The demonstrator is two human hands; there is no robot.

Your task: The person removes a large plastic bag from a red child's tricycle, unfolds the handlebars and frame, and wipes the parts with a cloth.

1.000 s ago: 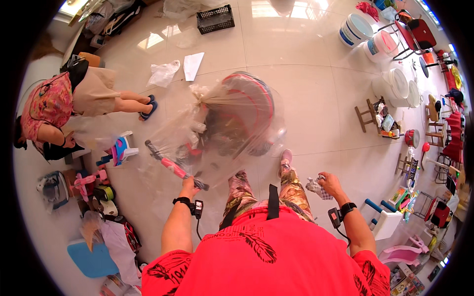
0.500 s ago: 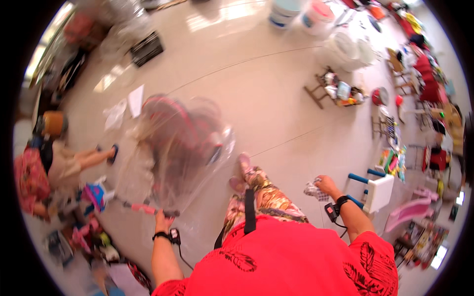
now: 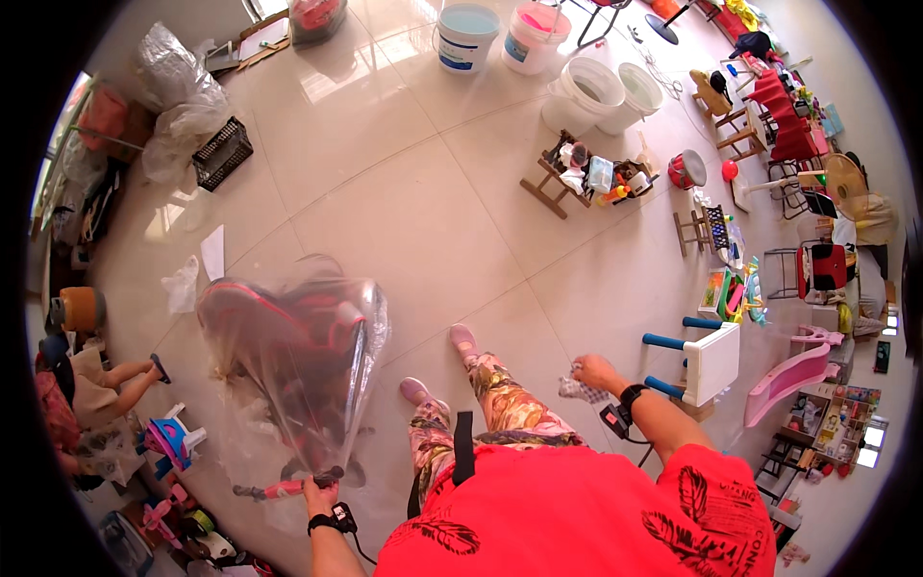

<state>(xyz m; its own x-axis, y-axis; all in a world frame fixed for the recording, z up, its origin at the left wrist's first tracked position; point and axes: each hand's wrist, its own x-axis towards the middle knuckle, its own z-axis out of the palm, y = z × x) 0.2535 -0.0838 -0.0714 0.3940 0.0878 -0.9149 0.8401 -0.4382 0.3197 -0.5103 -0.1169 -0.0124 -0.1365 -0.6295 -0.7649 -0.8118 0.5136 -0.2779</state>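
At the lower left, my left hand (image 3: pixel 319 496) is closed round a red bar with black ends (image 3: pixel 285 489). The bar is at the near end of a black-and-red wheeled thing, perhaps a stroller or ride-on, draped in a clear plastic sheet (image 3: pixel 288 385); the sheet blurs its shape. A dark wheel (image 3: pixel 356 470) shows close to the bar. Out to the right, my right hand (image 3: pixel 598 373) grips a crumpled grey-and-white checked cloth (image 3: pixel 581 389), held in the air above the floor. Both wrists wear dark bands with small cabled devices.
Beside my right arm stands a small white table with blue legs (image 3: pixel 713 365), and beyond it a pink slide (image 3: pixel 790 385). Ahead are buckets (image 3: pixel 465 40) and a cluttered low wooden stand (image 3: pixel 550 188). A black crate (image 3: pixel 221 154) lies far left. Another person (image 3: pixel 88 375) is at the left edge.
The view has swung, and the plastic-covered thing now sits lower and further left. My left hand still grips the bar, my right the cloth. My feet are further apart.
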